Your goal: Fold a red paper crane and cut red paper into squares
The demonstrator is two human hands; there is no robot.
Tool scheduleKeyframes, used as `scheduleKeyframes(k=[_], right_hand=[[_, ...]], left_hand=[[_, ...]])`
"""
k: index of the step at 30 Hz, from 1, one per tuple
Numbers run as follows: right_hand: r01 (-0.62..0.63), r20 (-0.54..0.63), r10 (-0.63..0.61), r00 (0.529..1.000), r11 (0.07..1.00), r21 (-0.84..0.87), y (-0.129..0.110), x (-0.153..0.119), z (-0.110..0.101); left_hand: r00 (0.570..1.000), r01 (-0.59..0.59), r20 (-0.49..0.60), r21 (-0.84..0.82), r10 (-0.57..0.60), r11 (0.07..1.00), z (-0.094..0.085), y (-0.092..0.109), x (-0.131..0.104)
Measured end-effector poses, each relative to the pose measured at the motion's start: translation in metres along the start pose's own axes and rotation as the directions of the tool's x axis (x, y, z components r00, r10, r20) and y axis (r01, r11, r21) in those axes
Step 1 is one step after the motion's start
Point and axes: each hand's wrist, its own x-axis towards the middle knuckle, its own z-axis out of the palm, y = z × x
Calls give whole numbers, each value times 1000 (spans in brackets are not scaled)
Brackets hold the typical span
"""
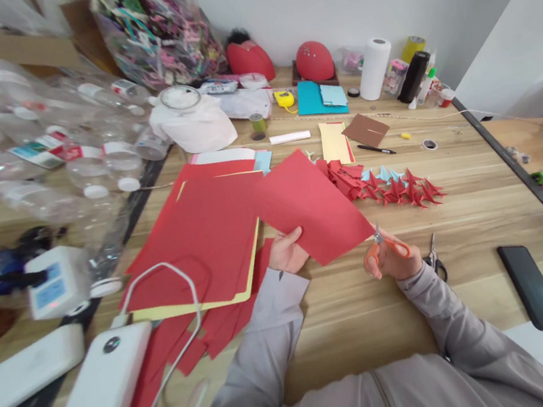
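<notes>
My left hand [288,251] grips a red sheet of paper [312,204] by its lower left edge, thumb on top, and holds it above the table. In my right hand [399,258] is a pair of orange-handled scissors [378,237], its blades pointing up beside the sheet's right corner. Whether the blades touch the paper I cannot tell. To the left lies a stack of large red sheets [205,233] with yellow paper showing at its edges. Under that stack, several red paper strips [222,325] stick out. Folded red paper pieces [401,188] lie beyond my right hand.
Black scissors [435,260] lie right of my right hand, and a phone [533,286] farther right. White power banks [95,390] with a cable stand at front left. Plastic bottles [88,162] crowd the left side. A brown paper square [366,130] and a pen [376,149] lie farther back.
</notes>
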Motion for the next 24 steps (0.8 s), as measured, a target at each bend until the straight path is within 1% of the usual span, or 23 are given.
scheduleKeyframes(k=[2,4,5,7,10,12,15,18,21,24], right_hand=[[19,-5,-19,1000,999,35,-1,0,1],[45,20,-46,999,997,65,-2,0,1],[51,38,-53,998,996,72,-2,1,1],[41,47,-44,998,997,64,-2,1,0],[4,-12,-3,1000,1000,24,-2,2,0],[-1,-27,2,1000,1000,19,-1,2,1],[32,3,-32,999,998,46,0,2,1],[48,18,-50,999,997,59,1,1,0],[21,-14,-20,1000,999,51,2,1,-1],[-9,-30,10,999,999,36,3,1,-1]], left_hand=[[997,75,1,-22,-75,997,3,1,0],[989,149,-14,-36,-149,988,7,1,0],[986,164,-29,-36,-165,986,9,0,1],[987,148,-63,-20,-149,989,13,-1,1],[990,102,-93,-3,-102,995,17,-2,1],[992,86,-87,-8,-86,996,17,-3,-1],[996,59,-62,22,-57,998,19,-4,-4],[997,27,-76,54,-23,998,19,-5,-5],[994,11,-105,25,-9,1000,18,-6,-3],[991,20,-134,-18,-22,1000,17,-9,-1]])
